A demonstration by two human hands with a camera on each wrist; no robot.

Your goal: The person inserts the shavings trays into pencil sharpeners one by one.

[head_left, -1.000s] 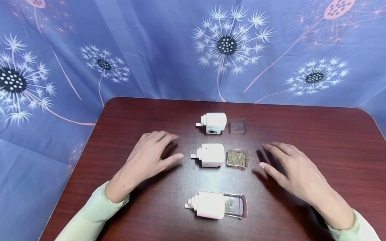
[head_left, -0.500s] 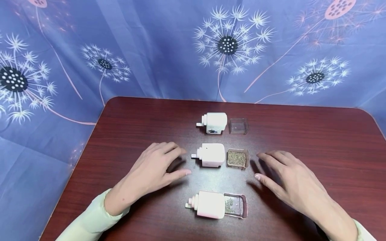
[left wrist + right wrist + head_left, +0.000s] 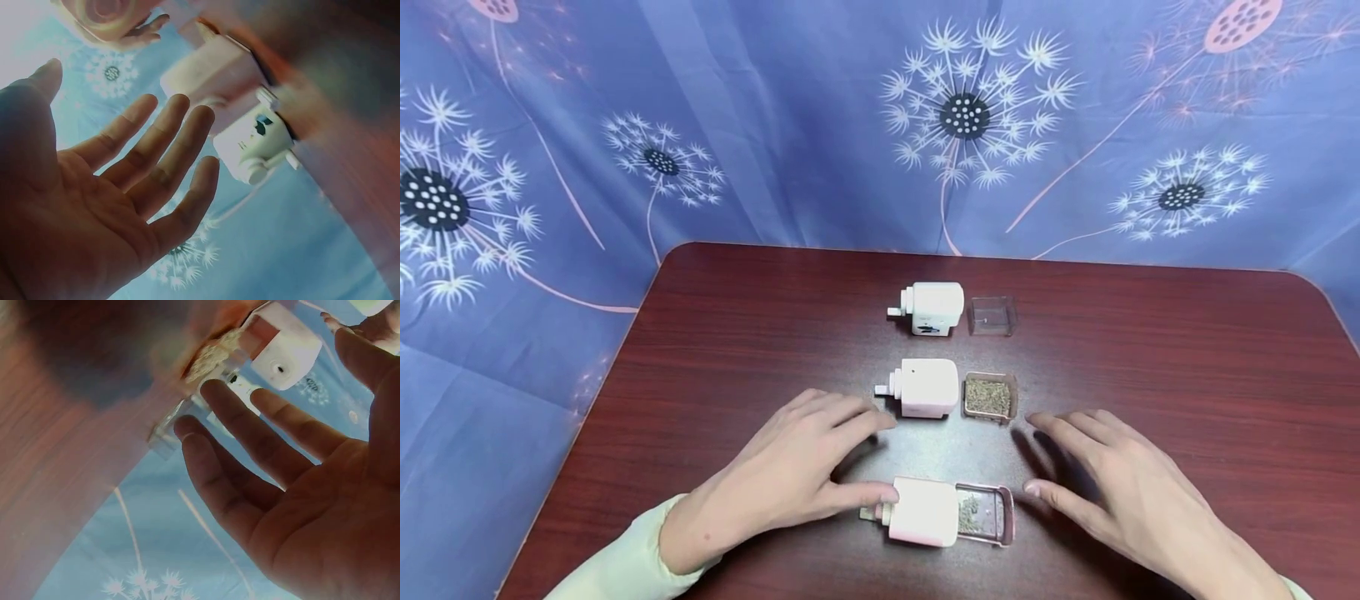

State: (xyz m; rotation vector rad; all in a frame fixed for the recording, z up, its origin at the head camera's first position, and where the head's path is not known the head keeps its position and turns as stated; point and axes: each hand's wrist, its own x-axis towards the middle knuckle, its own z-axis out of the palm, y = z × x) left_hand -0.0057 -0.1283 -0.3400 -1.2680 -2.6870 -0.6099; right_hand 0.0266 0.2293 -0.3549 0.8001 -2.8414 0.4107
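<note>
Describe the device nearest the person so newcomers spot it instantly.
At the dark red table, find the left hand and right hand. The nearest device, white, lies between them. Its tray juts from its body; the middle device and far device sit apart from theirs.

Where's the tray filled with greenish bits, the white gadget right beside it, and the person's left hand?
Filled tray (image 3: 1013,398): head view, right-hand wall.
White gadget (image 3: 929,387): head view, middle of its body.
Left hand (image 3: 793,468): head view, back of the hand.

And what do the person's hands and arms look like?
The left hand and right hand are bare, no gloves or rings visible. A pale green fabric sleeve ends near the left wrist; on the right only a sliver of sleeve shows.
</note>
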